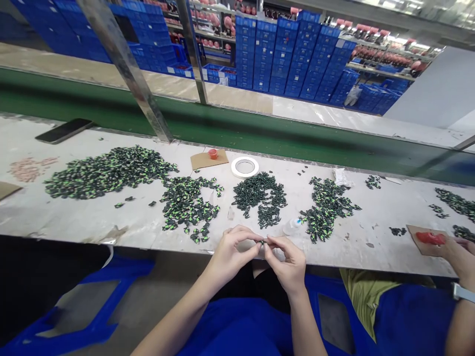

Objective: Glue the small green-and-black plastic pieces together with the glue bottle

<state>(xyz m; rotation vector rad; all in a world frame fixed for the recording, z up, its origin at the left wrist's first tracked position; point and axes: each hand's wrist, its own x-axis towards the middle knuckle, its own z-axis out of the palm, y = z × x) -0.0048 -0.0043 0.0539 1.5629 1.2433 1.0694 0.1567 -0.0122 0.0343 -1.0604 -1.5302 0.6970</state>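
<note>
My left hand (pixel 237 249) and my right hand (pixel 285 257) meet just above the table's near edge. Between their fingertips they pinch one small dark part (pixel 263 242), too small to name, with a hint of green. Straight beyond them lies a pile of small dark green parts (pixel 256 190). A pile of black-and-green parts (pixel 191 205) spreads to its left, and another black-and-green pile (pixel 326 210) to its right. Close to my right hand is a small clear bottle (pixel 292 226) with a blue tip.
A roll of white tape (pixel 245 167) and a red cap-like piece on cardboard (pixel 210 159) sit behind the piles. A large black-and-green heap (pixel 111 173), pinkish bits (pixel 29 168) and a phone (pixel 65 131) lie left. At right, a co-worker's hand (pixel 460 254) touches a red object (pixel 430 238).
</note>
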